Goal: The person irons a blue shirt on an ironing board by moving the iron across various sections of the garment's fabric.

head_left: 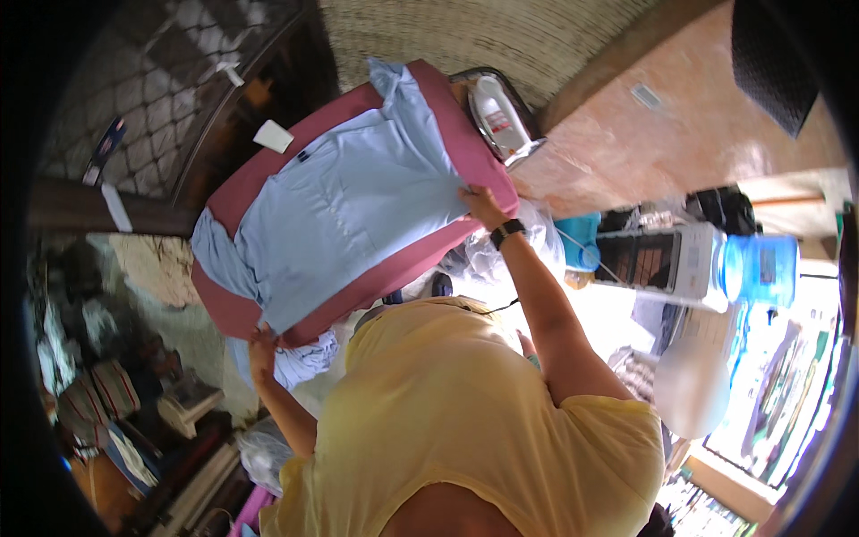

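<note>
I count one maroon ironing board [394, 273], one light blue shirt [340, 206] spread flat over most of it, one white iron [497, 112], two bare hands and one dark wristwatch [507, 234].

The shirt lies between the hands. From the left hand [261, 347], its middle is toward one o'clock; that hand pinches the shirt's near corner at the board's seven o'clock edge. From the right hand [486, 208], the middle is toward nine o'clock; its fingers are closed on the shirt's right edge, the watch just behind on the wrist.

Farther off, just past three o'clock of the board, I see one blue water bottle [774, 268]. Nearer, clear plastic [537, 233] bunches up behind the right hand. A light blue cloth bundle [309, 362] crowds the space just beside the left hand, at three to four o'clock. The iron fills the board's far end, twelve o'clock from the right hand. Smallest, one white card [273, 136] shows at the shirt's half past ten; I can't tell what supports it.
</note>
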Motion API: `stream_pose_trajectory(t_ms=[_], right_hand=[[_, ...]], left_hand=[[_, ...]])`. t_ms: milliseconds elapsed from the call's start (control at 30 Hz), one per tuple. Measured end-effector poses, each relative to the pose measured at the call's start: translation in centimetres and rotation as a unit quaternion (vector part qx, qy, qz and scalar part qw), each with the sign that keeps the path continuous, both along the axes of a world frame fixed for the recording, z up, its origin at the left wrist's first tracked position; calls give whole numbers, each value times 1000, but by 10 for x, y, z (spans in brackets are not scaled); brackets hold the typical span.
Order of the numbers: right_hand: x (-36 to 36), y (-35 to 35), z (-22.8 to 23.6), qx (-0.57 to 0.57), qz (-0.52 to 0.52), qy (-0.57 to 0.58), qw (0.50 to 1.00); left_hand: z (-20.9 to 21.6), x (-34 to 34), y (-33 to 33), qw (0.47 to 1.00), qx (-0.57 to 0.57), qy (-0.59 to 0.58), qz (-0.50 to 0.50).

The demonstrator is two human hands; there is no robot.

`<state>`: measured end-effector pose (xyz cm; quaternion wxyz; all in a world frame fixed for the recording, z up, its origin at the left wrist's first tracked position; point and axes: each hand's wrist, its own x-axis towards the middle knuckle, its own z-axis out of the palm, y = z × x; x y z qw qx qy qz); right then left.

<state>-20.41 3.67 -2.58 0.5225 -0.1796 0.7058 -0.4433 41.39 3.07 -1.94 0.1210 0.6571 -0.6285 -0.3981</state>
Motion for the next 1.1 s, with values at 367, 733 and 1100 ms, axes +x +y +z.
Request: stream_pose_trajectory(t_ms=[367,733,1100], right_hand=[[24,24,-63,5,-50,184,982],[38,22,-58,-7,-129,269,954],[41,13,-75,22,-146,273,951]], left_hand=[[-33,0,-74,946,311,87,-21],[-37,-39,-141,882,433,-53,-178],[-38,-132,-171,884,383,-85,-253]])
